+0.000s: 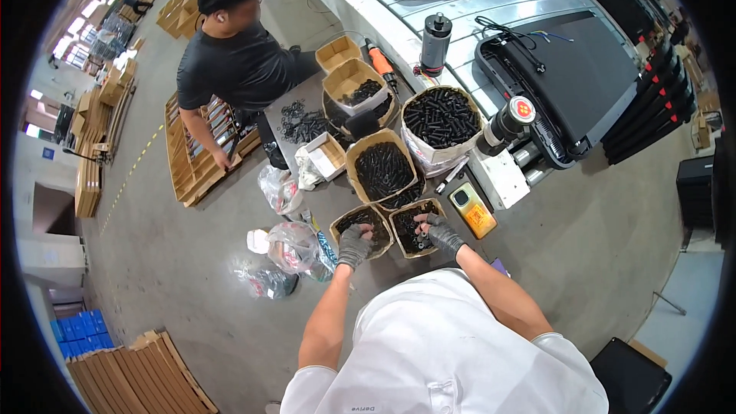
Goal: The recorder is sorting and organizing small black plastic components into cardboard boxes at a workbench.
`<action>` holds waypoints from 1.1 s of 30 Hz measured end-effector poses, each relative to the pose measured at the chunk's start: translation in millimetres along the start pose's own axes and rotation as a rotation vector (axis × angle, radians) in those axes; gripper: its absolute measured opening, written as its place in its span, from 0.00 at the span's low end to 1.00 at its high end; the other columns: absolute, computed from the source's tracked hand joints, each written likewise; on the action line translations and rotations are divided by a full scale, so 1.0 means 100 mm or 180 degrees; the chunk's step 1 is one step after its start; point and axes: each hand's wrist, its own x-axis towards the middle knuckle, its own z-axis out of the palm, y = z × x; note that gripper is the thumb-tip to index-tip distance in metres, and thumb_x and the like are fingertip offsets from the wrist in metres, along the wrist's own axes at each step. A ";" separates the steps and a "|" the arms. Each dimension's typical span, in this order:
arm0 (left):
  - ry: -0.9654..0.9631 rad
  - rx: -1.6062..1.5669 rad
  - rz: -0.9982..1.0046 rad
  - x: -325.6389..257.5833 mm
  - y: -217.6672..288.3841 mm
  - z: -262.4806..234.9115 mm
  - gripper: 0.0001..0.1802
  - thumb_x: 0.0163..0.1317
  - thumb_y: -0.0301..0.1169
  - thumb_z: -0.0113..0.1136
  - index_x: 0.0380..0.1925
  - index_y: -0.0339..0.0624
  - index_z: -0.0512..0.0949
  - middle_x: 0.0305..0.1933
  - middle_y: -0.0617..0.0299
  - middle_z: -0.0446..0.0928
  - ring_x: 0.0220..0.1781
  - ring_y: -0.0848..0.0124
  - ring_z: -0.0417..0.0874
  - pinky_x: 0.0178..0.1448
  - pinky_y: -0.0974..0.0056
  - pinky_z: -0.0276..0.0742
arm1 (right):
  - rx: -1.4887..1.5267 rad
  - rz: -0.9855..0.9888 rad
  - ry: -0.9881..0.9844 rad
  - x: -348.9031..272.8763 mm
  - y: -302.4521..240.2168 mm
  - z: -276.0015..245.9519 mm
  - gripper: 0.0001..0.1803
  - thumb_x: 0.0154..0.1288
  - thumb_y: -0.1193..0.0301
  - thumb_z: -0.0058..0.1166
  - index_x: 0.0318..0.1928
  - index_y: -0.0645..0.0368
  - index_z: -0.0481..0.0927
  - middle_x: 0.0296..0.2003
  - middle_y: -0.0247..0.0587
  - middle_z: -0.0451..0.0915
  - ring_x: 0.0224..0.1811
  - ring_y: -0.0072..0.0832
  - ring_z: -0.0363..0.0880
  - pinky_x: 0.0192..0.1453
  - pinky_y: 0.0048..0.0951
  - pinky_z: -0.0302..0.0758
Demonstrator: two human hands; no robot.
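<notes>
Left box [386, 239] and right box [398, 244], two total, sitting side by side, holding dark parts [407, 222].
Left hand [355, 245] reaching into left, half-curling; right hand [439, 232] into right, loosely bending; can't tell grips. One phone [471, 209] lying nearby.

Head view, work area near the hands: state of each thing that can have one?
Left front box: open, holding dark parts
Right front box: open, holding dark parts
Middle box: open, holding black parts
Phone: lying back up
Left hand: gloved, in left front box
Right hand: gloved, in right front box
</notes>
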 end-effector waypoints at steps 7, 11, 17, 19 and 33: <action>-0.0223 -0.0246 -0.0591 -0.13 0.21 -0.20 0.08 0.62 0.26 0.57 0.39 0.39 0.81 0.23 0.65 0.77 0.21 0.76 0.74 0.27 0.69 0.72 | -0.2547 -0.1243 0.0323 -0.05 0.08 0.11 0.12 0.58 0.74 0.51 0.44 0.58 0.80 0.41 0.46 0.81 0.45 0.39 0.80 0.51 0.33 0.75; -0.0516 -0.0763 -0.0099 -0.27 0.46 -0.32 0.08 0.63 0.30 0.59 0.41 0.41 0.81 0.30 0.67 0.78 0.29 0.78 0.75 0.34 0.71 0.74 | -0.3302 -0.2427 0.0503 -0.30 -0.24 0.37 0.13 0.60 0.72 0.53 0.46 0.59 0.79 0.44 0.49 0.80 0.47 0.43 0.79 0.53 0.35 0.74; -0.0898 -0.1367 -0.0280 -0.49 0.73 -0.29 0.13 0.62 0.29 0.60 0.46 0.36 0.78 0.34 0.67 0.77 0.35 0.77 0.77 0.41 0.71 0.75 | -0.1503 -0.0810 -0.1168 -0.20 -0.58 0.86 0.19 0.64 0.61 0.56 0.46 0.64 0.79 0.38 0.44 0.82 0.41 0.33 0.80 0.48 0.32 0.74; -0.0293 -0.0696 0.0570 -0.46 0.59 -0.21 0.20 0.59 0.27 0.62 0.52 0.37 0.74 0.36 0.65 0.76 0.37 0.75 0.77 0.42 0.70 0.76 | -0.2040 -0.0970 -0.1098 -0.14 -0.53 0.94 0.15 0.64 0.64 0.55 0.43 0.65 0.79 0.34 0.41 0.82 0.37 0.26 0.79 0.42 0.29 0.75; -0.1058 -0.1264 0.0599 -0.45 0.40 -0.04 0.13 0.67 0.39 0.54 0.37 0.39 0.77 0.35 0.60 0.79 0.36 0.70 0.78 0.41 0.65 0.76 | -0.0646 -0.0942 -0.1932 -0.11 -0.44 0.87 0.13 0.71 0.65 0.47 0.46 0.59 0.80 0.40 0.38 0.80 0.46 0.25 0.77 0.52 0.27 0.71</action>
